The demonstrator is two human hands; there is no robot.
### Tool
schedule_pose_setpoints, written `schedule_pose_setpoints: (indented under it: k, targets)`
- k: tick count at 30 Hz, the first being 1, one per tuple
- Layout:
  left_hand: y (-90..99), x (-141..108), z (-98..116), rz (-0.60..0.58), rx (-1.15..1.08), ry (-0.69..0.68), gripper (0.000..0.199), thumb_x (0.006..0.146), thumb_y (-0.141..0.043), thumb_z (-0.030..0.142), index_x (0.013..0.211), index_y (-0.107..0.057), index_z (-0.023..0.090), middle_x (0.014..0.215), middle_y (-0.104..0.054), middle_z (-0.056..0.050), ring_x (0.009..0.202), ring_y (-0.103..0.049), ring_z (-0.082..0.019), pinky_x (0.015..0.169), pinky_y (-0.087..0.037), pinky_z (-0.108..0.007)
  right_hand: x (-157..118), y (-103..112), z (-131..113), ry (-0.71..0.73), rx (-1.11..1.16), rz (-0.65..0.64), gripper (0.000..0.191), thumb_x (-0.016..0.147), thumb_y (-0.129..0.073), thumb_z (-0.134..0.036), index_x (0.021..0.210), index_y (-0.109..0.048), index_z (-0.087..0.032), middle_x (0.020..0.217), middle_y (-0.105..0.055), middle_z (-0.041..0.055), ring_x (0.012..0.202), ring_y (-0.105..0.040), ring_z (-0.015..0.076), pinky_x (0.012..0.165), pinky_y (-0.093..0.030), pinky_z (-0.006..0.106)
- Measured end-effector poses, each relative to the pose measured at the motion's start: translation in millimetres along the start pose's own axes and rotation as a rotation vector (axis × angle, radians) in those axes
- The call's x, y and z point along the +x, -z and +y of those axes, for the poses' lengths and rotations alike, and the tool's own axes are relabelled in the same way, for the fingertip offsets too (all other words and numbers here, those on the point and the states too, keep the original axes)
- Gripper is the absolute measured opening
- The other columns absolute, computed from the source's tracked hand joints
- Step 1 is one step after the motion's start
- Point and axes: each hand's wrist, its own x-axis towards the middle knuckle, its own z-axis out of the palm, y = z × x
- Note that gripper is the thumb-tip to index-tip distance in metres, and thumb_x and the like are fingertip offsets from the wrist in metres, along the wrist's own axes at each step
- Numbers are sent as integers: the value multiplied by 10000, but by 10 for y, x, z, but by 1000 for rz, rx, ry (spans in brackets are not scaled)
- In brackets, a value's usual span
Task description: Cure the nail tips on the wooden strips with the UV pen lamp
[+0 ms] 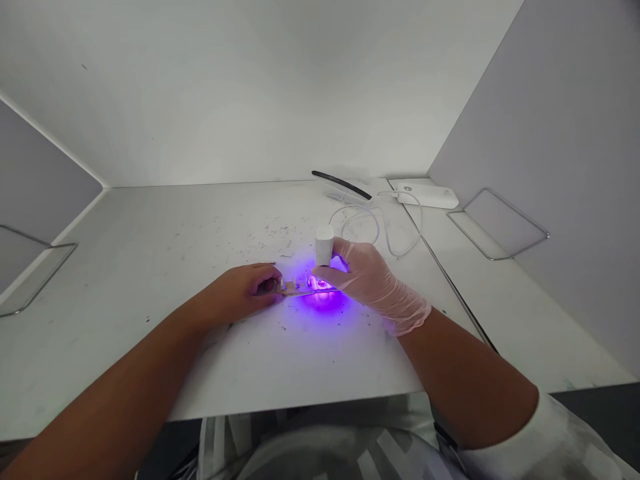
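My left hand (259, 287), bare, pinches the left end of a narrow yellowish strip (293, 288) with small pale pieces on it. A thin translucent glove covers my right hand (363, 270), whose thumb and fingers close around a small white UV lamp (324, 243). The lamp stands upright over the strip's right part, its head downward, and throws a bright violet glow onto the strip and the table. What exactly sits under the light is washed out by the glare.
Behind the lamp a white cable (387, 230) loops across the table to a white power bank (429, 195). A clear piece with a curved black edge (341, 184) lies near the back wall. Dark specks dot the white tabletop (125, 267). Wire frames (500, 230) stand at both sides.
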Motion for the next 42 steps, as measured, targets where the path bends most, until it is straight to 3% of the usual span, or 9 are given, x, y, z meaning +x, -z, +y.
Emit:
schedule_pose_setpoints:
  k: [42]
  targets:
    - [-4, 6, -20, 2, -2, 3, 259, 832, -513, 454, 901, -586, 215, 798, -586, 1, 677, -494, -139, 612, -356, -268, 9, -10, 19, 20, -18, 27, 280, 814, -620, -491, 803, -595, -212, 528, -455, -72, 468, -402, 71, 512, -304, 240]
